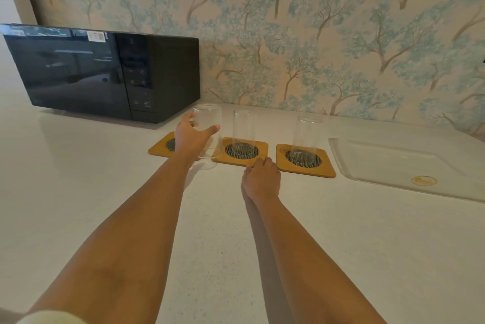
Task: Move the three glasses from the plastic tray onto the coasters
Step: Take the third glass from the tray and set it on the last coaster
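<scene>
Fingers of left hand around upturned glass; right hand curled, empty; plastic tray bare

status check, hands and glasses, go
Left hand gripping third glass, above left coaster, not set. Right hand resting at middle coaster edge. Two glasses placed, tray empty. Nothing blocking.

An upturned glass is gripped by the left hand above the left coaster at 11 o'clock. Upturned glasses are seen on the middle coaster and right coaster. The right hand is rested on the tabletop. The tray lies at 3 o'clock.
</scene>
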A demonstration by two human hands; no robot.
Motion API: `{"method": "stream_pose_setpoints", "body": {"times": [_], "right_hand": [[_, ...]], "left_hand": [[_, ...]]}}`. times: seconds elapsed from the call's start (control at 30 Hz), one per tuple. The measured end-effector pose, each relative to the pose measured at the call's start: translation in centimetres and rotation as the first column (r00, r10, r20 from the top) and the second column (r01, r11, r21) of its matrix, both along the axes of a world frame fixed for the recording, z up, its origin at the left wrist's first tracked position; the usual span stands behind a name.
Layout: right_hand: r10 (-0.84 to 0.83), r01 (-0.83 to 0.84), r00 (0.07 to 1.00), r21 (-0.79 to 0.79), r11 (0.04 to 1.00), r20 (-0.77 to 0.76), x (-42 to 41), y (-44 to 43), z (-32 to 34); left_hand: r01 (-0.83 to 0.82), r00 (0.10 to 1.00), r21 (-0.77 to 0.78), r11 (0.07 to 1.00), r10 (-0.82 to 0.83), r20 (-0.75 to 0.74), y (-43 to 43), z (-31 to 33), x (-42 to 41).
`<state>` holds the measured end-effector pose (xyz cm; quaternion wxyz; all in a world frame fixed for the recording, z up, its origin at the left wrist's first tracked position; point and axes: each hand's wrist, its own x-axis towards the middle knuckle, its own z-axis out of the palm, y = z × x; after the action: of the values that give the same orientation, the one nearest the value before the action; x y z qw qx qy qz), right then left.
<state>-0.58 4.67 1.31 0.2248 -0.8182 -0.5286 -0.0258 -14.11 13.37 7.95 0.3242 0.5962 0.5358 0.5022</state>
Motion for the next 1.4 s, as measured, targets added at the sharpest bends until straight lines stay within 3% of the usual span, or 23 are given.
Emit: {"method": "stream_pose_setpoints", "body": {"times": [0.57,1.4], "right_hand": [[-0.078,0.080,0.991,-0.014,0.997,0.109,-0.1,0.8,-0.9],[-0.076,0.082,0.988,-0.038,0.996,0.137,-0.1,0.8,-0.9]], "left_hand": [[-0.056,0.998,0.062,0.996,0.057,-0.011,5.9,-0.6,-3.1],[-0.103,0.993,0.027,0.994,0.105,-0.058,9.2,-2.4,-3.5]]}}
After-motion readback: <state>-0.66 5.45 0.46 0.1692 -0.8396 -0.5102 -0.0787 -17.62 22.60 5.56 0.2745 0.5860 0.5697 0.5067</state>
